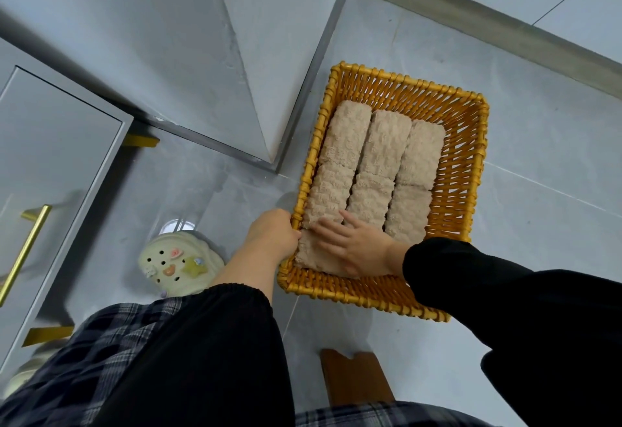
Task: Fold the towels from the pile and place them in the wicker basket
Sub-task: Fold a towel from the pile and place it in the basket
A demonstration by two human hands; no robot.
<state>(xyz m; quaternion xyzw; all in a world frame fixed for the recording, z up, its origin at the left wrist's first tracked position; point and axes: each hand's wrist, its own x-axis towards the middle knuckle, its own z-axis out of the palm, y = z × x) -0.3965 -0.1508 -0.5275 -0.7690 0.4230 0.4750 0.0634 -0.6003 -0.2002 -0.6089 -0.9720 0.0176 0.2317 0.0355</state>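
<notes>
Sleeves (505, 292), left fingers (290, 222) gripping basket (482, 157), right fingers (328, 228) spread on towel (305, 253), grey tiles (545, 144)

A yellow wicker basket (482, 144) sits on grey floor tiles (545, 144), just toward 3 o'clock from the frame's centre, holding folded beige towels (382, 147) packed in three rows. At the basket's 8 o'clock corner the left hand (271, 233) grips the rim, while the right hand (356, 245) lies flat, fingers spread, on the nearest towel (310, 255) there. A pale clog (180, 266) with charms stands at 8 o'clock of the basket, and a gold-handled cabinet door (57, 157) at 9 o'clock.
</notes>
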